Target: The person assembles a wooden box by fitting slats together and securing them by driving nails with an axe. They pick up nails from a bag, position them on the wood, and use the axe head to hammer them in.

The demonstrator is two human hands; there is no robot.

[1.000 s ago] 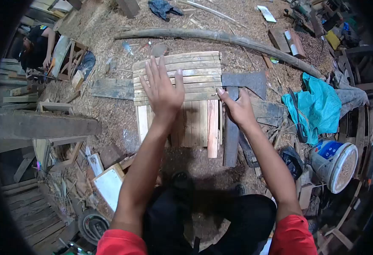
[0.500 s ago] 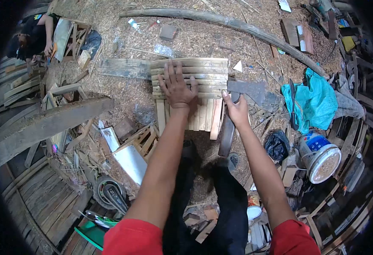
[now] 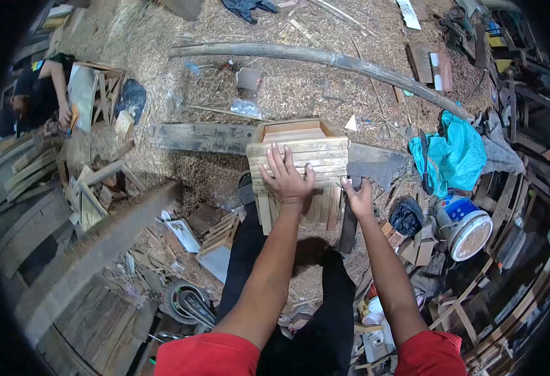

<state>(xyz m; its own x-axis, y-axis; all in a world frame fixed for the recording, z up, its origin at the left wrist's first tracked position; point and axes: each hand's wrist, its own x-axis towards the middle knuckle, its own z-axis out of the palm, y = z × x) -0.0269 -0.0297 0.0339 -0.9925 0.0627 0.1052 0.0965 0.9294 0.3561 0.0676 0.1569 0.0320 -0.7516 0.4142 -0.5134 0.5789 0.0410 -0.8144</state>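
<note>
A slatted wooden box [image 3: 319, 148], its open inside partly showing at the top, stands over a flat plank [image 3: 209, 138] on the ground. My left hand [image 3: 287, 178] lies on the box's near slatted face, fingers stretched out and spread. Just right of the box, my right hand [image 3: 359, 197] is closed round a hatchet [image 3: 380, 169]. The hatchet's broad grey blade points right and its dark handle hangs down toward my legs. The curled fingers of the right hand are mostly hidden.
Beyond the box lies a long curved pole [image 3: 306, 54]. At right are a teal sack [image 3: 460, 147], a black bag [image 3: 407, 216] and a white bucket [image 3: 469, 232]. A thick beam [image 3: 109, 247] slants at left. Another person [image 3: 46, 91] works at far left beside a wooden frame.
The box has tipped so its open inside shows, and it sits lower and further right in view. Both hands have moved with it, the hatchet staying at its right side. My view has shifted.
</note>
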